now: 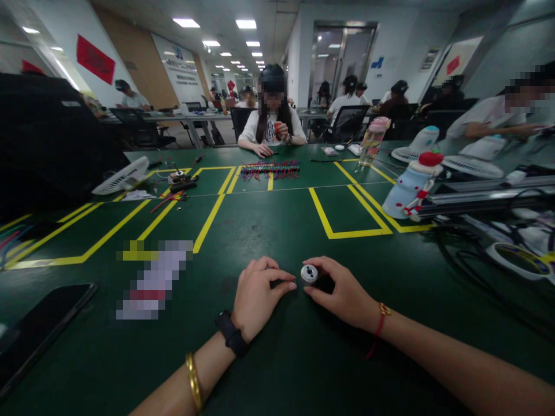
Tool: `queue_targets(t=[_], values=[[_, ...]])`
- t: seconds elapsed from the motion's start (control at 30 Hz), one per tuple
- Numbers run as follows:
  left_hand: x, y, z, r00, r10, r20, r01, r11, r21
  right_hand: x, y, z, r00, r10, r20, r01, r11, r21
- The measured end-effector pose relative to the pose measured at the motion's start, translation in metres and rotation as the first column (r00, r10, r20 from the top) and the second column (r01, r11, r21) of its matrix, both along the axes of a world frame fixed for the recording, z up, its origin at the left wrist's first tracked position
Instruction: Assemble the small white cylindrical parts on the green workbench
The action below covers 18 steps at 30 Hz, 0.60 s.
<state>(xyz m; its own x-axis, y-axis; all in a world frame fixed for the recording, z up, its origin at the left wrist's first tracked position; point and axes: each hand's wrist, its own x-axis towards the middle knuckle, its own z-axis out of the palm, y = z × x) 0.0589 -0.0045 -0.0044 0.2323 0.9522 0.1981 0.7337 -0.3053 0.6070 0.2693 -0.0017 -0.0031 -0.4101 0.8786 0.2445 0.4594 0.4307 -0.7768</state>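
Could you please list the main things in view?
Cylinder: 1, silver, front centre
Table: 1, green, centre
Phone: 1, black, left edge
Blurred patch: 1, pale, left
Tape strips: several, yellow, across table
Fans: 3, white, both sides
Wire bundle: 1, multicoloured, far centre
Flask: 1, pale blue, right
Clear bottle: 1, pink lid, far right
People: several, white or dark tops, background
Watch: 1, black, left wrist
Bracelet: 1, red-gold, right wrist
Left hand: 1, bare, front centre, grip unclear
Right hand: 1, bare, around cylinder

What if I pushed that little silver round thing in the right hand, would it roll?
The silver cylinder would probably roll if laid on its curved side. Its metallic shine suggests it's stiff, and maybe heavy for its small size.
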Motion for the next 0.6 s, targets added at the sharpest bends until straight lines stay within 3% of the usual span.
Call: queue_targets(t=[0.17, 0.27, 0.33, 0.4, 0.5, 0.6], values=[[0.008, 0.001, -0.001, 0.999, -0.006, -0.035, 0.006, 1.0, -0.005, -0.002, -0.002, -0.002, 1.0, 0.026, -0.017, -0.026, 1.0, 0.0], [0.0, 0.003, 0.003, 0.999, -0.013, 0.049, 0.015, 0.999, -0.038, 0.001, 0.002, 0.005, 1.0, 0.015, -0.003, -0.015, 0.999, 0.028], [-0.014, 0.005, 0.009, 0.991, 0.025, 0.132, -0.017, 0.998, -0.065, 0.014, 0.011, 0.014, 0.997, -0.072, 0.023, 0.07, 0.995, 0.068], [-0.033, 0.008, 0.015, 0.977, 0.122, 0.173, -0.11, 0.991, -0.077, 0.039, 0.026, 0.027, 0.968, -0.236, 0.088, 0.226, 0.968, 0.108], [-0.062, 0.015, 0.021, 0.933, 0.264, 0.245, -0.25, 0.964, -0.086, 0.101, 0.055, 0.043, 0.808, -0.5, 0.311, 0.47, 0.866, 0.172], [-0.078, 0.022, 0.017, 0.881, 0.326, 0.344, -0.294, 0.945, -0.142, 0.175, 0.08, 0.046, 0.521, -0.647, 0.556, 0.629, 0.732, 0.262]])
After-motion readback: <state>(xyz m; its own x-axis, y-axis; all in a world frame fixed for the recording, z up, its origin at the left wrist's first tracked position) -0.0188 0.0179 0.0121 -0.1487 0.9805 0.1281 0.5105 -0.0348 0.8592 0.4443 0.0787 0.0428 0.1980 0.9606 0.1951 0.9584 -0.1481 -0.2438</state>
